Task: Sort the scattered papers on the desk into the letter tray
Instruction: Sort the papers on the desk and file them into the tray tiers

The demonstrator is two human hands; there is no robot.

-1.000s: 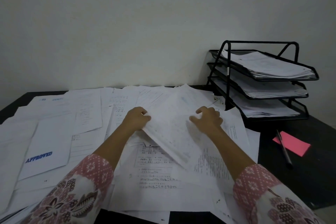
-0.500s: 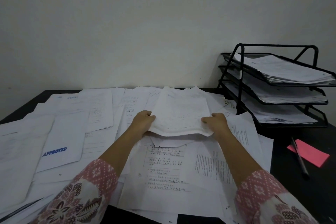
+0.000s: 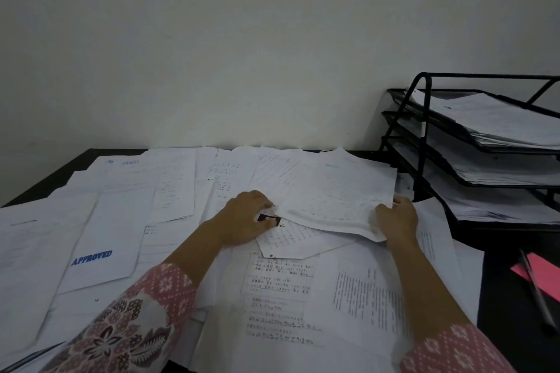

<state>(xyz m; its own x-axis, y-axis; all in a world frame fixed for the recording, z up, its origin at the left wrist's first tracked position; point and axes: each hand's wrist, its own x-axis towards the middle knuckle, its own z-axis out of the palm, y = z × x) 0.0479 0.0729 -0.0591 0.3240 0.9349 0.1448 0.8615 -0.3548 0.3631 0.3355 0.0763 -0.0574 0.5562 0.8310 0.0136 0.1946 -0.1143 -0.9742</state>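
Right hand (image 3: 397, 221) pinches the lifted sheaf (image 3: 336, 191) by its near right corner, mid-frame. Left hand (image 3: 245, 218) curls at the left corner; grip unclear. Best to support both corners and keep the sheets squared before moving to the letter tray (image 3: 425, 136), right edge.

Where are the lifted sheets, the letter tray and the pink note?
lifted sheets (image 3: 333, 191): head view, middle of the top page.
letter tray (image 3: 485, 75): head view, top bar of its black frame.
pink note (image 3: 548, 274): head view, its bare pink face.
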